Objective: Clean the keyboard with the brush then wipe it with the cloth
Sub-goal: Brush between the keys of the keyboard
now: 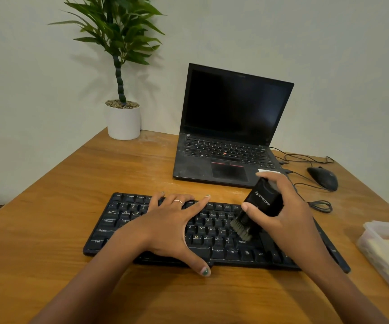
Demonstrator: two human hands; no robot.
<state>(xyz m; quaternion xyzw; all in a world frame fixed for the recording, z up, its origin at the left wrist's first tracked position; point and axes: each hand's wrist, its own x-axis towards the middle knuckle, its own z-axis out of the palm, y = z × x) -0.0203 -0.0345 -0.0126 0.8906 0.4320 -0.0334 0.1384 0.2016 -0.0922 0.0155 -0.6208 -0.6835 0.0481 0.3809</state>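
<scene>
A black keyboard (214, 239) lies across the wooden desk in front of me. My left hand (172, 228) rests flat on its left and middle keys with the fingers spread and straight. My right hand (284, 211) grips a black brush (256, 206) with white lettering on its body. The brush is tilted, and its grey bristles touch the keys on the keyboard's right side. A clear plastic box (385, 251) at the right edge holds yellowish folded material; I cannot tell whether it is the cloth.
An open black laptop (228, 136) with a dark screen stands behind the keyboard. A black mouse (323, 177) and loose cables (317, 202) lie to the right. A potted plant (123, 118) stands at the desk's far left corner by the wall.
</scene>
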